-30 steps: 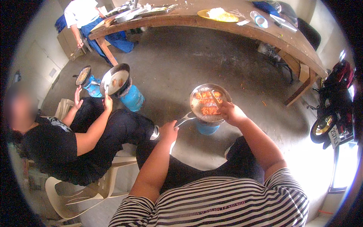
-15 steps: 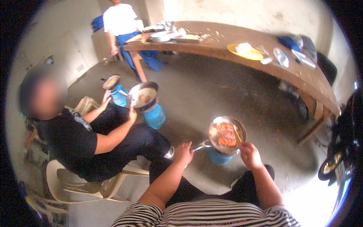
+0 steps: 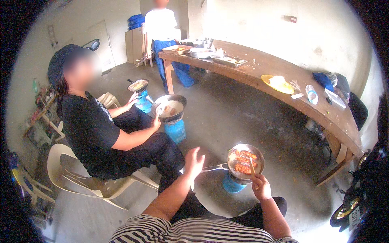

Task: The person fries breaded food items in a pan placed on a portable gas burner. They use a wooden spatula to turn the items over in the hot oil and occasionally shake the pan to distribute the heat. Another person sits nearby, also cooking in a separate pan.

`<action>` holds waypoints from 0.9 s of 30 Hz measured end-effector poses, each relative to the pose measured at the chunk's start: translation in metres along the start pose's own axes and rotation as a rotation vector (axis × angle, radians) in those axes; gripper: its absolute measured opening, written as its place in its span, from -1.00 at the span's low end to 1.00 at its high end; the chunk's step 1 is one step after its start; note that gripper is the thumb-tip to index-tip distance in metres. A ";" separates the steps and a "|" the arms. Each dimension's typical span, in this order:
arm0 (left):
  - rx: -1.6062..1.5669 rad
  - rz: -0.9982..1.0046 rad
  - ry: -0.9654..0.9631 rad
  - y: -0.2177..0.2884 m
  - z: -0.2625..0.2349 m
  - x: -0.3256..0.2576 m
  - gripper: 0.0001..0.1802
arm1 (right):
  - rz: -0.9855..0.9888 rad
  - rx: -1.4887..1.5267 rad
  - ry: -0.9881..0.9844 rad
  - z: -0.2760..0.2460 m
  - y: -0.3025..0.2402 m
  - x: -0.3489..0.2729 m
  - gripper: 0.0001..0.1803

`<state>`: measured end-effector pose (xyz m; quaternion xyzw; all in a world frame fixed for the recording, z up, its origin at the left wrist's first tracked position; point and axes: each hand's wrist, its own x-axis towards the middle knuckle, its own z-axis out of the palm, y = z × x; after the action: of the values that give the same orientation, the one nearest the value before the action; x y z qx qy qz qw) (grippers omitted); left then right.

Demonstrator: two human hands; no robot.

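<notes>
A frying pan [image 3: 262, 167] sits over a small blue gas stove [image 3: 233, 183] in front of me. Reddish-orange pieces of food [image 3: 244, 162] lie in shiny liquid, probably oil, inside it. My right hand [image 3: 261, 187] grips a wooden spatula [image 3: 251, 165] whose far end reaches into the food. To the left, my left hand [image 3: 194, 163] is raised with fingers apart and nothing in it, just beyond the end of the pan's metal handle [image 3: 215, 167].
At my left a person in black [image 3: 91, 133] sits on a plastic chair [image 3: 67, 166] by another pan [image 3: 169, 106] on a blue stove. Someone in a white shirt [image 3: 161, 25] stands behind. A long wooden table [image 3: 259, 67] holds trays and a yellow plate [image 3: 277, 84]. A motorcycle [image 3: 347, 210] stands right.
My left hand has let go of the pan handle and risen, its fingers spreading. The spatula stays in my right hand. The view has shifted, so the surroundings sit further right and mostly lower.
</notes>
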<state>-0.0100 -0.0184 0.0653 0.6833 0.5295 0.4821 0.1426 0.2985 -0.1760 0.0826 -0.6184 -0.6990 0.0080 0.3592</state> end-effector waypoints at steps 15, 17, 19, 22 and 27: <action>-0.974 -0.741 -1.010 0.009 -0.090 0.004 -0.50 | 0.098 0.036 0.012 -0.020 -0.027 0.016 -0.77; -0.843 -0.762 -1.042 0.014 -0.082 -0.007 -0.54 | 0.094 0.049 0.000 -0.023 -0.031 0.017 -0.74; -0.416 -0.575 -0.972 0.011 -0.072 -0.007 -0.54 | 0.088 0.085 -0.020 -0.021 -0.030 0.019 -0.71; -0.293 -0.525 -0.737 0.021 -0.066 -0.002 -0.56 | 0.080 0.057 0.040 -0.018 -0.022 0.016 -0.73; -1.048 -0.846 -0.463 0.040 -0.029 -0.011 -0.63 | 0.115 0.064 0.070 -0.009 -0.007 0.015 -0.77</action>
<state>-0.0100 -0.0530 0.1022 0.3456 0.4037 0.4192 0.7361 0.2977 -0.1684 0.0997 -0.6456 -0.6486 0.0294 0.4020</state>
